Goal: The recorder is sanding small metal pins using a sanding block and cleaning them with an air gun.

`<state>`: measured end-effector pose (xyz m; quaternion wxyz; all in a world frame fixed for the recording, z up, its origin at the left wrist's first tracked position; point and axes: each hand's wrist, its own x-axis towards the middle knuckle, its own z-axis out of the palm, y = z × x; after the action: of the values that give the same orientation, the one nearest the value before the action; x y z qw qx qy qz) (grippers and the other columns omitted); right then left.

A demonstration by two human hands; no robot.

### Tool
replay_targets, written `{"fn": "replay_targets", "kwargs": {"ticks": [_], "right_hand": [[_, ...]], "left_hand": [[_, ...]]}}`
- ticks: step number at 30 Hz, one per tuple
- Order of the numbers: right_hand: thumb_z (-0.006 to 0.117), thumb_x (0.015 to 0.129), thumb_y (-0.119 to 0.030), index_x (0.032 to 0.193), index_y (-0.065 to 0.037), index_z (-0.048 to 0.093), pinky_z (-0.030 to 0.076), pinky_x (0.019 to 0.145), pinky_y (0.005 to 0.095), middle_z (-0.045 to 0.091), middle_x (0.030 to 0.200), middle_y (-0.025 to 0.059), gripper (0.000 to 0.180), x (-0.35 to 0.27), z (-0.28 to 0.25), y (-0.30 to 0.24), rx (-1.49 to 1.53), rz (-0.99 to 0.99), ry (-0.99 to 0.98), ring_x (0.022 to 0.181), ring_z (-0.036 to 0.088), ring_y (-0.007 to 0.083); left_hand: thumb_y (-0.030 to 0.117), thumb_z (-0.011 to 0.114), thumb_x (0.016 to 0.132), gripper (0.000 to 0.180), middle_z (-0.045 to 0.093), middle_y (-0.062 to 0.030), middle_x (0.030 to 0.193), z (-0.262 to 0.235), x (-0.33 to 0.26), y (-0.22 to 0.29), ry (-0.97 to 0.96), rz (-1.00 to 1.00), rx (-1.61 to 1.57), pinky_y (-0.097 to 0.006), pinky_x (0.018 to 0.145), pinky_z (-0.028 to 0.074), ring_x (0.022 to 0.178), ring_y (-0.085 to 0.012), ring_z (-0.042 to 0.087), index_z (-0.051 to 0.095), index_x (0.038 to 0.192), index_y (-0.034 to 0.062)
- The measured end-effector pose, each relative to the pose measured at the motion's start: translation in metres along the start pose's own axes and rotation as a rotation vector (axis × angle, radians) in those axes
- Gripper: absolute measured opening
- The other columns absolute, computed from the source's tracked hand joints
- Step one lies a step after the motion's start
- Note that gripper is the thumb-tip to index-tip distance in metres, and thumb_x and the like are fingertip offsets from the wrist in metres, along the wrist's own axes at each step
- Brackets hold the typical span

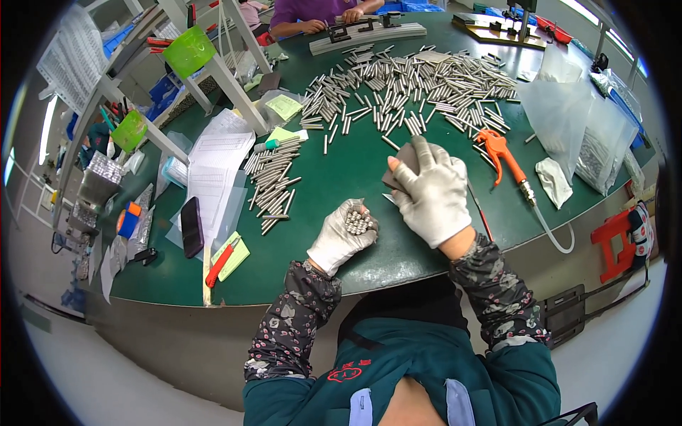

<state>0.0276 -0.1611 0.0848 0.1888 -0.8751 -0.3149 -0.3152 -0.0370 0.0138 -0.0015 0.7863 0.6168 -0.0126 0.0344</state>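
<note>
My left hand [335,240], in a whitish glove, is closed round a bundle of short metal pins [357,223], their round ends facing up. To its right, my gloved right hand [435,193] grips a flat grey-brown block [405,157] just over the green table; bare thumb and finger tips show. Beyond both hands spreads a large heap of loose steel pins [408,79]. A smaller group of pins [272,186] lies left of my left hand. An orange air blow gun [503,155] with a pale hose rests right of my right hand.
A white cloth [553,182] and clear plastic bags [561,113] lie at the right. Printed sheets [217,160], a dark phone [191,226] and a red-handled cutter [221,264] are on the left. Across the table [312,67], a person in purple [316,11] has hands near a metal fixture [366,34].
</note>
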Motion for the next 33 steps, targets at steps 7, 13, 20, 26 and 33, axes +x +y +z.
{"fn": "replay_targets", "kwargs": {"ticks": [7,13,20,26,33], "right_hand": [[0.07,0.072,-0.027,0.108,-0.018,0.07,0.041,0.082,0.0433,0.057,0.122,0.0175,0.036,0.0,0.004,0.015,0.007,-0.004,-0.082,0.107,0.055,0.0313],[0.071,0.071,-0.026,0.111,-0.018,0.069,0.04,0.092,0.0445,0.055,0.126,0.0164,0.041,-0.027,0.015,0.054,0.065,0.088,-0.156,0.117,0.051,0.0313],[0.072,0.069,-0.029,0.113,-0.014,0.066,0.033,0.103,0.0494,0.051,0.133,0.0168,0.047,-0.047,0.022,0.076,-0.021,0.186,-0.248,0.125,0.045,0.0341],[0.072,0.069,-0.029,0.112,-0.012,0.066,0.028,0.108,0.0506,0.051,0.133,0.017,0.046,-0.051,0.015,0.069,0.041,0.14,-0.191,0.128,0.042,0.0357],[0.07,0.071,-0.023,0.108,-0.011,0.067,0.033,0.104,0.0483,0.057,0.123,0.0139,0.04,-0.05,0.003,0.042,0.174,-0.003,-0.208,0.122,0.048,0.0335]], "left_hand": [[-0.009,0.071,0.072,0.048,0.055,0.0005,0.092,0.0,0.001,0.0,0.005,-0.004,0.04,-0.023,0.076,0.052,0.084,-0.0091,0.061,0.05,0.113,0.0042],[-0.011,0.07,0.072,0.046,0.055,0.0002,0.09,-0.005,-0.001,-0.003,0.025,0.0,0.148,-0.023,0.075,0.052,0.083,-0.0088,0.061,0.051,0.111,0.0043],[-0.007,0.075,0.069,0.056,0.064,-0.0096,0.096,-0.013,-0.003,-0.005,-0.042,-0.02,-0.024,-0.025,0.074,0.053,0.083,-0.0121,0.062,0.052,0.117,0.0094],[-0.01,0.078,0.067,0.061,0.063,-0.0124,0.1,-0.017,-0.004,-0.006,-0.092,-0.001,-0.054,-0.026,0.076,0.052,0.084,-0.0127,0.062,0.051,0.119,0.0101],[-0.011,0.077,0.067,0.063,0.062,-0.0115,0.1,-0.016,-0.004,-0.004,-0.075,-0.035,-0.054,-0.026,0.079,0.052,0.086,-0.0128,0.062,0.05,0.121,0.009]]}}
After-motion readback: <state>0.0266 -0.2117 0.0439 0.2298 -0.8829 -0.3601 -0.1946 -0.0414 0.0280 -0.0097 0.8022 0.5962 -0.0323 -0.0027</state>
